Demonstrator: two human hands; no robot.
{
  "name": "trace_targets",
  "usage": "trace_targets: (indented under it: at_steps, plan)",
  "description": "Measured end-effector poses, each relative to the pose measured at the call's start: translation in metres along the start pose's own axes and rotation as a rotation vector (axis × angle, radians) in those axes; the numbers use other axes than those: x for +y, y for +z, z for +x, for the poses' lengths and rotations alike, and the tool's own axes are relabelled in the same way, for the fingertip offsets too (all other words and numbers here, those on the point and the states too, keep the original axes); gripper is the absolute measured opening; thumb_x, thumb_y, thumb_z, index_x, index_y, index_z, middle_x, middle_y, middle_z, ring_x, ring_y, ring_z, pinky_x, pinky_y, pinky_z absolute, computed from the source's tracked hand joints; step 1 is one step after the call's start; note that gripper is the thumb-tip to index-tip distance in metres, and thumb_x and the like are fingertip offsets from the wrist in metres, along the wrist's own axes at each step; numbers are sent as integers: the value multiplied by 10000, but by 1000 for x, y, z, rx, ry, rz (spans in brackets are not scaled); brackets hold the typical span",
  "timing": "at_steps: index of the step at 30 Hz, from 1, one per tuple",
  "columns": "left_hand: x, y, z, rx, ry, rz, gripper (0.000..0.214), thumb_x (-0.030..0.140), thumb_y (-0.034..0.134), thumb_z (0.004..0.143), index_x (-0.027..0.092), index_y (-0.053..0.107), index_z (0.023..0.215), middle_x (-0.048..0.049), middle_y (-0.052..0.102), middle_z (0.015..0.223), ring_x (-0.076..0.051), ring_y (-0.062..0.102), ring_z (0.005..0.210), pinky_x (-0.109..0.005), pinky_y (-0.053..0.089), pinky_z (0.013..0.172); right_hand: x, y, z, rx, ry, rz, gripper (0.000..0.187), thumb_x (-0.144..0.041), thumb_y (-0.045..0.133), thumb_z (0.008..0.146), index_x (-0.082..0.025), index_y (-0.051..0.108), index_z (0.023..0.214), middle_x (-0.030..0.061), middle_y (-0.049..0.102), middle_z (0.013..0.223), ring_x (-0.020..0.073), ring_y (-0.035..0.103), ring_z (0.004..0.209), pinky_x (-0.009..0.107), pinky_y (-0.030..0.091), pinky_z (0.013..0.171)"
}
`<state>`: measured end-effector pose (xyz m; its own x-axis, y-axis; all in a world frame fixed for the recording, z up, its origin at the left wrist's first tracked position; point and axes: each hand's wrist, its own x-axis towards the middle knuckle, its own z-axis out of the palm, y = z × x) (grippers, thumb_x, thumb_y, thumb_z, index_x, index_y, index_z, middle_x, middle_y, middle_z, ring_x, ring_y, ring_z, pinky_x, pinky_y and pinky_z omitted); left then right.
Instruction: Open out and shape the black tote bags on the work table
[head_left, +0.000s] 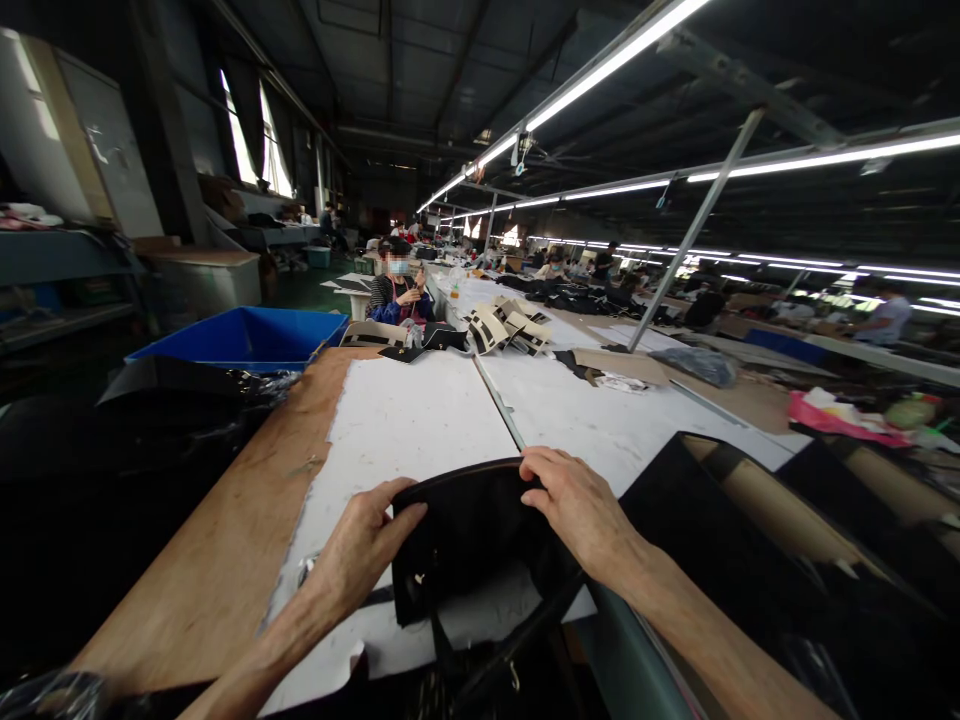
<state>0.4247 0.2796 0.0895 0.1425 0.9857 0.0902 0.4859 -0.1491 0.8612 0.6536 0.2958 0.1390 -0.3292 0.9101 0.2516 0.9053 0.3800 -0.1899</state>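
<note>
A black bag [480,520], or part of one, is held up at the near end of the table. My left hand [367,530] pinches its upper left corner between thumb and fingers. At the upper right, my right hand [574,500] is closed on the top edge. The edge between them bows in a curve. Small gold-coloured metal fittings and a dark strap [551,610] hang at its lower part. Its lowest part is lost in shadow near my body. White paper [412,410] lies under and beyond it.
Open black box-like pieces with tan insides [780,500] stand at right. A blue bin [247,335] is on the left. Cream strips with black patches [510,325] are piled farther up the table. A masked co-worker [401,290] sits beyond. A metal post [697,230] rises at right.
</note>
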Motion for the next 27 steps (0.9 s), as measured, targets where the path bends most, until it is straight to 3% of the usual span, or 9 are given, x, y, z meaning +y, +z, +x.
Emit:
trace_targets:
  at_steps: [5,10,23,27]
  plan:
    - [1,-1,-3,12,19,17,234,360,433,789,170,567,811,32,504,592,-74,385,486,-181,296,459,-16,-2,2,112,-115,44,162,-104,543,744,-231,555,844,-3,526,1120,166,449,1046,321,360,892]
    - [-4,2,-4,22,40,16,224,334,431,796,195,584,882,11,583,709,-104,470,587,-190,326,509,-42,6,10,30,-269,154,325,-91,569,721,-271,578,992,-25,456,1234,146,382,1135,300,322,968]
    - [-8,7,-6,94,116,46,222,251,427,802,226,587,955,7,590,799,-116,513,684,-219,368,648,-59,25,15,32,-319,257,320,-48,555,711,-247,555,962,-2,447,1237,158,391,1124,334,332,960]
    - [-7,7,-7,101,120,51,208,242,430,801,229,590,933,13,593,792,-114,517,693,-215,370,657,-60,26,14,31,-310,242,231,-57,584,701,-228,563,855,-5,475,1206,152,397,1112,324,337,949]
